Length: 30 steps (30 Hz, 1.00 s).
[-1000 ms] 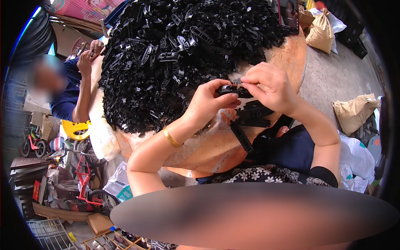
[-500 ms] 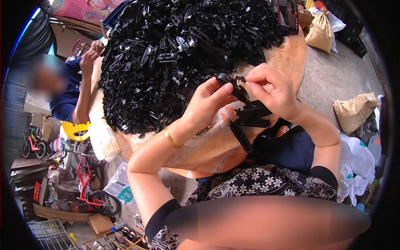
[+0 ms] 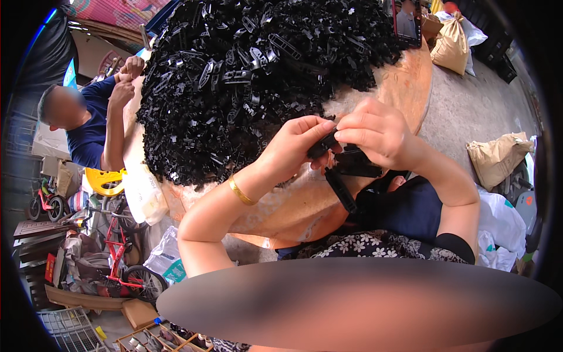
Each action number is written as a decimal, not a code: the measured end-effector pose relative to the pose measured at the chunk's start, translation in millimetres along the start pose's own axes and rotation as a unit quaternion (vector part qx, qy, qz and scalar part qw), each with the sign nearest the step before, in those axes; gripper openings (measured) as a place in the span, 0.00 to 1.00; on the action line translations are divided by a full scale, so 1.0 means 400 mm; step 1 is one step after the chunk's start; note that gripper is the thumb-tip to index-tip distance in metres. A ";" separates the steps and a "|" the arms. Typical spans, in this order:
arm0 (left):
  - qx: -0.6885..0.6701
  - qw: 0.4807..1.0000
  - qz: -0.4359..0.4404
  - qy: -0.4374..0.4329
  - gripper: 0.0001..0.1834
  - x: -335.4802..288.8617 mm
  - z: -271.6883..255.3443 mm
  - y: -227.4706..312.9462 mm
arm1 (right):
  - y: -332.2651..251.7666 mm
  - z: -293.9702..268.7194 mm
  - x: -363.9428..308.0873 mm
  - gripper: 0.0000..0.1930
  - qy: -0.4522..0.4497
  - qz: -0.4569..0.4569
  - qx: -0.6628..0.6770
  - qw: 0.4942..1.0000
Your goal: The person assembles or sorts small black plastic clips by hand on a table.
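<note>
My left hand (image 3: pixel 296 144) is closed around a black plastic part (image 3: pixel 321 148), held above the near edge of the table. My right hand (image 3: pixel 378 134) pinches at the top end of that same part, its fingertips meeting my left thumb. Whether a smaller piece sits between the right fingertips is hidden. Just beneath my hands lie several longer black plastic parts (image 3: pixel 342 190), some jutting past the table edge toward my lap. A large heap of small black plastic parts (image 3: pixel 234 88) covers most of the table beyond.
The round table (image 3: pixel 404 82) has an orange-brown covering. At the left a co-worker (image 3: pixel 97 126) in a dark blue shirt works at the heap. A phone-like screen (image 3: pixel 406 23) stands at the far right. A sack (image 3: pixel 450 41) and a red bicycle (image 3: pixel 120 252) are on the floor.
My right fingers have come down and left onto the part, and my left hand has tilted it lower. The co-worker's head has turned and lifted slightly.
</note>
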<state>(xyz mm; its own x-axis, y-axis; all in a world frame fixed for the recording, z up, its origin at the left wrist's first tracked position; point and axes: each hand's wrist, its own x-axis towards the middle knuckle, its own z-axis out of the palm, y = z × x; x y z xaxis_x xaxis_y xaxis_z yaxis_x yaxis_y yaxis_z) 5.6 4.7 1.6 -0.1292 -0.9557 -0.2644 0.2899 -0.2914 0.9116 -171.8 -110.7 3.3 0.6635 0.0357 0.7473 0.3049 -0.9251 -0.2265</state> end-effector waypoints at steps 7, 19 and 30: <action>0.133 0.990 0.033 0.016 0.17 -0.017 0.016 0.030 | -0.001 -0.015 0.004 0.13 -0.037 -0.019 -0.068 0.997; 0.490 0.826 0.260 0.097 0.21 -0.030 0.048 -0.009 | 0.005 -0.013 -0.013 0.15 -0.076 0.285 0.134 0.946; 0.683 0.595 0.355 0.231 0.19 0.004 -0.045 0.090 | 0.101 -0.056 -0.025 0.13 -0.288 0.301 0.244 0.875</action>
<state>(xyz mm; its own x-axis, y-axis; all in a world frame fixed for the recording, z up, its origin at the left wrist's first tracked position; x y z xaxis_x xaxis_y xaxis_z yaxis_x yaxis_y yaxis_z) 32.9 -7.9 28.4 -0.0674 -0.8187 0.5703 -0.9660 0.1964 0.1679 -181.2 -156.9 0.7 0.9961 -0.0876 -0.0076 -0.0568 -0.5748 -0.8163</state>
